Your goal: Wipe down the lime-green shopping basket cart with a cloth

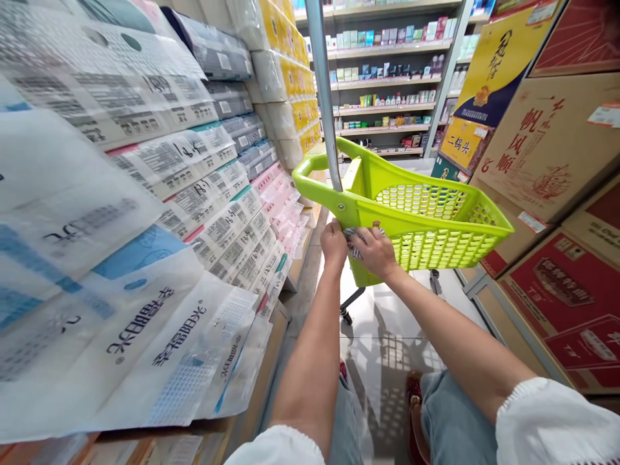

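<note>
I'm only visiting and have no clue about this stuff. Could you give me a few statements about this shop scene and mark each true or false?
1. The shopping cart is lime green. True.
2. The left hand is far from the shopping cart. False: the left hand is at its side, next to a striped cloth.
3. The right hand has its fingers over the striped cloth. True.
4. The cardboard boxes are left of the shopping cart. False: the cardboard boxes are on the right; wrapped packs are on the left.
5. A metal pole rises from the shopping cart. True.
6. The sleeves are black. False: the sleeves are white.
</note>
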Tool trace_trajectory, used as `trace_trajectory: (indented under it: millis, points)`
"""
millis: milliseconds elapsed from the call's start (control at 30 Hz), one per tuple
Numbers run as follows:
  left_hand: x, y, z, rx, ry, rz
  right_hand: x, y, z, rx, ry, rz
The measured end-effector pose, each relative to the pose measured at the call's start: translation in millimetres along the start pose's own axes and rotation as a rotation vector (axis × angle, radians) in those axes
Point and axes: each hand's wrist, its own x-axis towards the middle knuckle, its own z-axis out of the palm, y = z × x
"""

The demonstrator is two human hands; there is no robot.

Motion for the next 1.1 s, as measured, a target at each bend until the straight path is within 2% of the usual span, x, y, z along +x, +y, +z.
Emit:
trace_trajectory:
  millis: [100, 167, 233, 300, 367, 467, 567, 733, 867, 1000, 1100]
  points:
    - [-15, 16, -2.8, 0.315, 0.205, 0.272, 8, 8, -13, 0.001, 0.167, 0.121]
    - [-22, 29, -2.6, 0.426, 0.282, 0.487, 8, 13, -18, 0.006, 0.225, 0.157]
    - [-21, 44, -0.5, 0.508, 0.215, 0.679, 7, 17, -20, 0.015, 0.250, 0.165]
    - [-9, 59, 3.1, 0.587, 0.058, 0.831, 9, 19, -24, 0.032, 0.282, 0.182]
    - [10, 73, 7.6, 0.670, -0.075, 0.918, 15, 21, -30, 0.049, 0.333, 0.238]
    - [37, 86, 13.5, 0.785, -0.261, 0.976, 29, 24, -40, 0.067, 0.363, 0.332]
    - [48, 86, 17.6, 0.860, -0.353, 0.985, 40, 26, -44, 0.084, 0.282, 0.356]
    - [45, 75, 22.0, 0.744, -0.306, 0.963, 35, 36, -39, 0.086, 0.215, 0.378]
    - [42, 71, 24.3, 0.667, -0.326, 0.948, 12, 61, -37, 0.058, 0.238, 0.413]
    - [40, 70, 28.3, 0.664, -0.318, 0.945, -12, 84, -37, 0.018, 0.273, 0.523]
    - [36, 69, 32.3, 0.630, -0.307, 0.930, -9, 79, -39, 0.011, 0.298, 0.593]
